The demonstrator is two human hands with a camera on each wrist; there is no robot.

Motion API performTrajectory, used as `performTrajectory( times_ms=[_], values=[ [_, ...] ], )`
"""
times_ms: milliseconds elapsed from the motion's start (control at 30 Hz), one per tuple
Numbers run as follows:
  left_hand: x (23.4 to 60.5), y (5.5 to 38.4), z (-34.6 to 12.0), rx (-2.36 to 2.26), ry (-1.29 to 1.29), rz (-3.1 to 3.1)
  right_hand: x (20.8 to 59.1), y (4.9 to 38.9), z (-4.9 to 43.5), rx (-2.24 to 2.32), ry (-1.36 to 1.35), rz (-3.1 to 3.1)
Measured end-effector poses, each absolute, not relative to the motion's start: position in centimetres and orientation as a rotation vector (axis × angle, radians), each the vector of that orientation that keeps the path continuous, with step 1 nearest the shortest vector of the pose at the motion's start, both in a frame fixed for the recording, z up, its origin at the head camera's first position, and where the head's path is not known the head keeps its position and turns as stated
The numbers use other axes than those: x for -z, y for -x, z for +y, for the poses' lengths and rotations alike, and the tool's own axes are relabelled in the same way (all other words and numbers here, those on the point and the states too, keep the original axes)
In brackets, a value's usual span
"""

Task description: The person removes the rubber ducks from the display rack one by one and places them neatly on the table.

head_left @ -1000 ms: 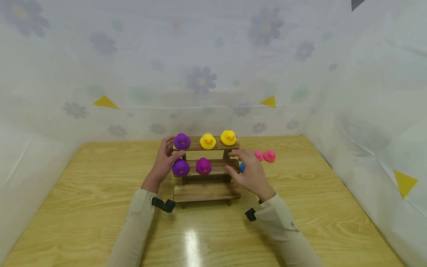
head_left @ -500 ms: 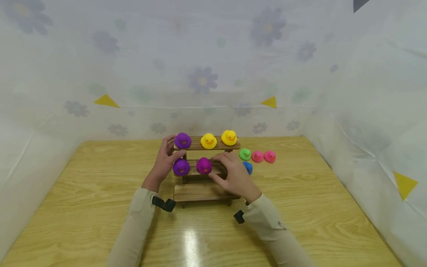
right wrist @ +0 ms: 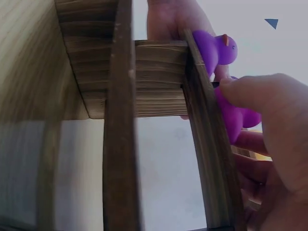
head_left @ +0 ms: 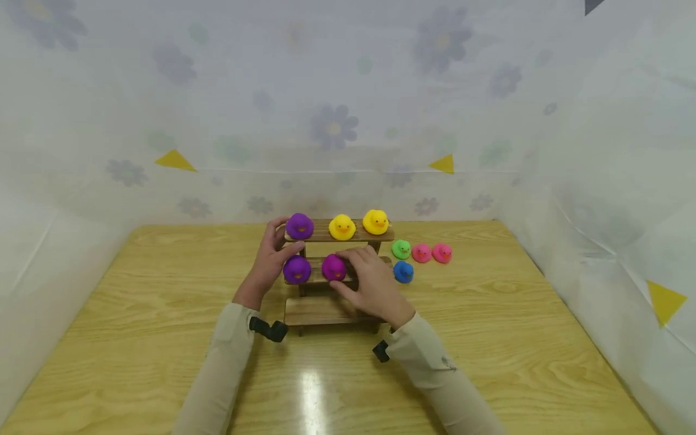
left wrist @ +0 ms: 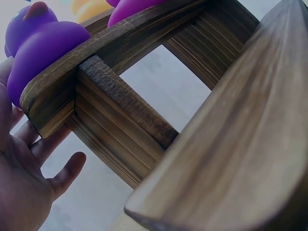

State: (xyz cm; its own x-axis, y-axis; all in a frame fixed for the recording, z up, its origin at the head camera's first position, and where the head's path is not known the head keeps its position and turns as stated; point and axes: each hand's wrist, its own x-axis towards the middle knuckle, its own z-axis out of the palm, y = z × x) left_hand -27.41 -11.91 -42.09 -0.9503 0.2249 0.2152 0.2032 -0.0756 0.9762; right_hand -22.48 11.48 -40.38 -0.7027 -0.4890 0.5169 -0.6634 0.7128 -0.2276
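My left hand [head_left: 267, 257] holds the left end of a three-tier wooden display stand [head_left: 326, 312], thumb in front and fingers behind the upper tier. Between thumb and fingers, my right hand [head_left: 374, 284] pinches a magenta rubber duck [head_left: 332, 267] on the middle tier. In the right wrist view its thumb [right wrist: 260, 94] presses the duck's near side. A purple rubber duck [head_left: 296, 270] sits left of it on the same tier. Up on the top tier stand another purple duck [head_left: 299, 226] and two yellow ducks [head_left: 342, 228]. No duck is on the bottom tier.
On the table [head_left: 489, 338] right of the stand are a green duck [head_left: 401, 249], two pink ducks [head_left: 421, 253] and a blue duck [head_left: 403, 272]. A flowered white sheet [head_left: 337, 127] hangs behind, with pale sheeting along both sides.
My right hand has moved left from the stand's right end to the magenta duck and closed round it, uncovering the green and blue ducks. The left hand stays at the stand.
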Motion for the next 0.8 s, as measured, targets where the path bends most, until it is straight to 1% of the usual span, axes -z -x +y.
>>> performTrajectory(
  times_ms=[467, 800],
  values=[
    [42.41, 27.5, -11.95, -2.208, -0.487, 2.15, 40.98, 22.27, 11.18, -0.59, -0.867, -2.431],
    [42.36, 27.64, -12.03, -2.205, -0.484, 2.145, 41.03, 22.12, 11.81, -0.694, -0.883, -2.411]
  ],
)
